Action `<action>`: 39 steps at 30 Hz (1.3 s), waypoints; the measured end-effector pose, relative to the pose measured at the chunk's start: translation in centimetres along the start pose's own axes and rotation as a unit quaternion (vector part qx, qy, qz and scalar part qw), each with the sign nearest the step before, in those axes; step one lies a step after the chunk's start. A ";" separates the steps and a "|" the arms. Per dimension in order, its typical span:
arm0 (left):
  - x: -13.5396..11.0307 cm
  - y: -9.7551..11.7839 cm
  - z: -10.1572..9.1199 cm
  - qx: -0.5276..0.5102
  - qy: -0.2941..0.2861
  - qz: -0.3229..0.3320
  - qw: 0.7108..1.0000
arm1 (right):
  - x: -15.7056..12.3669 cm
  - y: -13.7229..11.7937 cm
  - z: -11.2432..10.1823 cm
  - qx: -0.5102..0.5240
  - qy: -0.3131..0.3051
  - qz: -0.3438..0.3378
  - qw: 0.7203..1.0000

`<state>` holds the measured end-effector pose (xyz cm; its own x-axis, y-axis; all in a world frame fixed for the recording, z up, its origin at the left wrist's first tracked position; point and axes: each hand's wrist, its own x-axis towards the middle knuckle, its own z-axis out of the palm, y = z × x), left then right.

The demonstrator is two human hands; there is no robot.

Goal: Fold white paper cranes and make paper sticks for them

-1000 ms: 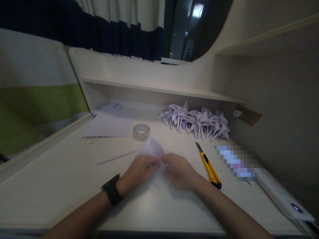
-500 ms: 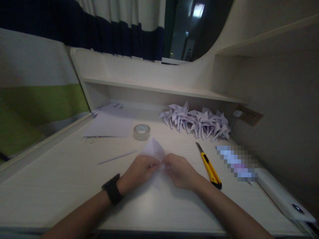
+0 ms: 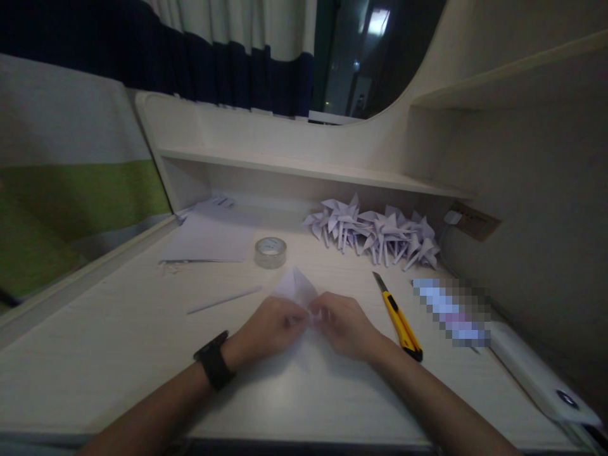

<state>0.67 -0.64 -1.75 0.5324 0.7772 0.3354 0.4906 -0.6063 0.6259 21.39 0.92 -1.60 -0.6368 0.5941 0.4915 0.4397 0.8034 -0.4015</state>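
A folded piece of white paper (image 3: 295,285) is pinched between my two hands above the desk. My left hand (image 3: 273,324), with a black watch on the wrist, closes its thumb and fingers on the paper's left side. On the other side, the fingers of my right hand (image 3: 344,324) are closed on it, almost touching the left fingertips. The paper's middle lies hidden behind the fingers. A thin rolled paper stick (image 3: 224,300) rests left of my hands. Just beyond the folded paper stands a roll of clear tape (image 3: 270,253).
Several white paper pinwheels (image 3: 375,228) are heaped at the back right. A yellow utility knife (image 3: 401,323), blade out, lies right of my right hand. White sheets (image 3: 209,234) are stacked at the back left. A long white device (image 3: 541,373) lies along the right wall, beside a blurred-out patch.
The folded paper has shifted slightly to the right and tilted a little. My fingers have moved slightly on it. Everything else stays in place.
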 end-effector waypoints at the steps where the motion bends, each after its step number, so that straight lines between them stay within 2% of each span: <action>1: 0.0 0.0 0.1 0.003 0.005 -0.003 1.000 | 0.0 -0.1 -0.1 0.008 0.001 0.008 1.000; 5: 0.0 -0.3 0.3 0.009 0.009 -0.011 1.000 | 0.2 -0.4 -0.2 0.068 -0.001 0.039 0.997; 10: 0.1 -0.6 0.2 -0.048 -0.017 -0.019 0.999 | 0.5 -0.9 -0.5 0.122 -0.011 0.077 0.989; 14: 0.2 -0.4 -0.1 -0.048 -0.015 -0.018 0.999 | 0.6 -0.8 -0.6 0.125 -0.009 0.100 0.987; 29: 0.2 0.1 -0.1 -0.002 0.003 -0.014 1.000 | 0.6 0.1 -0.2 0.117 0.010 0.095 0.988; 32: 0.3 0.0 -0.5 0.009 0.036 -0.031 0.999 | 0.6 0.2 -0.3 0.114 0.014 0.100 0.988; 36: 0.8 -0.8 -1.8 0.069 0.150 -0.106 0.981 | 0.5 0.7 -0.1 0.120 0.004 0.117 0.986; 38: 1.4 -1.5 -2.4 0.116 0.170 -0.154 0.967 | 0.4 1.0 0.0 0.123 -0.004 0.128 0.984; 39: 1.8 -2.0 -2.6 0.142 0.158 -0.175 0.961 | 0.3 1.1 0.1 0.124 -0.005 0.133 0.983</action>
<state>-1.11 2.42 -0.51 0.0865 0.9270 0.3648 0.7939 -0.2854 0.5370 21.57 1.99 -1.95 -0.5267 0.7804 0.3369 0.4246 0.5848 -0.6912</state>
